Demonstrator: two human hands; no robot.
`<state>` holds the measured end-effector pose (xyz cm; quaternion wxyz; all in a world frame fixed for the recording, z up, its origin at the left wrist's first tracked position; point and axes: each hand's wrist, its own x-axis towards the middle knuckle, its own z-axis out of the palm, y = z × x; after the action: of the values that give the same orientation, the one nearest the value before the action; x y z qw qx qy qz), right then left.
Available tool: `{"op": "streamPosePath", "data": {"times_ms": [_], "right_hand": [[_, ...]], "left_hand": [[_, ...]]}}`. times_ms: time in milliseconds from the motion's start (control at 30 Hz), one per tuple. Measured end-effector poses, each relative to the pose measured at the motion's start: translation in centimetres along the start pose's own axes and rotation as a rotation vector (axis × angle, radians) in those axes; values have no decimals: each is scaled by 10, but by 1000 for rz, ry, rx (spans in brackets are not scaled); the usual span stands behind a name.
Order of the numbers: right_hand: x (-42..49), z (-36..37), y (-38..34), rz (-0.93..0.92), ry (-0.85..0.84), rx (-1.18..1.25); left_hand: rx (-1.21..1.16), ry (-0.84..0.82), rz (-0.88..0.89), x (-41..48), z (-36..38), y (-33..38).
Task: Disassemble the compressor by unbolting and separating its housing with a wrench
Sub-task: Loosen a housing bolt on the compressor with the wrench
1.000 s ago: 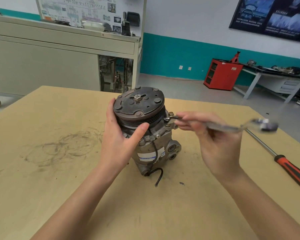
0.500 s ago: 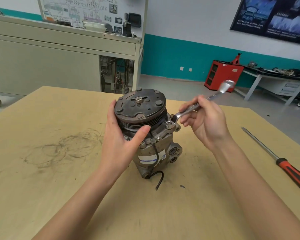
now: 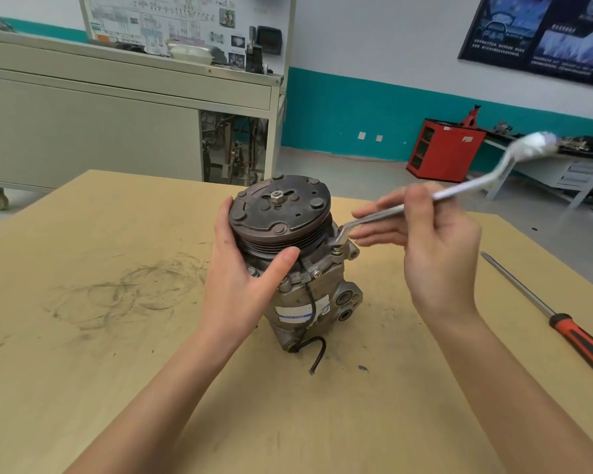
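As the compressor (image 3: 305,295) stands upright on the tabletop (image 3: 117,354), the left hand (image 3: 240,282) clamps its fingers round the top pulley (image 3: 281,210), while the right hand (image 3: 435,248) pinches a wrench (image 3: 459,191) set on a bolt (image 3: 336,249) just beside that pulley.

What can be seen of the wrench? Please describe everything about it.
The wrench is a long, slim bar of shiny silver metal with an offset bend near each end. Its near end sits on a bolt on the compressor housing; the shank slopes up to the right, its far end blurred. The right hand holds it mid-shank.
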<state>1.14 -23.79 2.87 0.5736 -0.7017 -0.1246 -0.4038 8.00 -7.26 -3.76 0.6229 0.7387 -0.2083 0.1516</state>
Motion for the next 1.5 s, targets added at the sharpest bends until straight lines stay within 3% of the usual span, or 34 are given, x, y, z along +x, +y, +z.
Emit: {"op": "streamPosePath", "data": {"times_ms": [233,433,533,633,700,767,867,1000,1100,1167,1233,1500], "right_hand": [[-51,-1,6,-547,-150,-475],[-57,-1,10,-639,-121,-663],[-60,0,14,-625,-99,-632],[-56,5,20,-355,-34,-206],[-34,-1,22,-56,42,140],[2,-14,28,270,-15,365],[47,-16,38,587,-245,466],[65,-1,47,684,-368,466],[61,-4,38,553,-168,371],[47,-6,29,340,30,191],[26,-3,19,130,114,61],[-33,0,8,-480,-114,-385]], "left_hand": [[-1,7,10,0,1,1],[-5,4,18,0,0,-1],[0,10,19,1,0,-2],[-1,11,17,1,0,-3],[-8,6,9,1,1,-3],[-13,8,4,1,0,-3],[-24,7,5,1,1,-3],[-16,2,11,1,0,-3],[-15,4,7,1,1,-3],[-19,3,4,1,0,-3],[-19,1,8,1,0,-3],[-30,2,20,1,0,-3]]}}
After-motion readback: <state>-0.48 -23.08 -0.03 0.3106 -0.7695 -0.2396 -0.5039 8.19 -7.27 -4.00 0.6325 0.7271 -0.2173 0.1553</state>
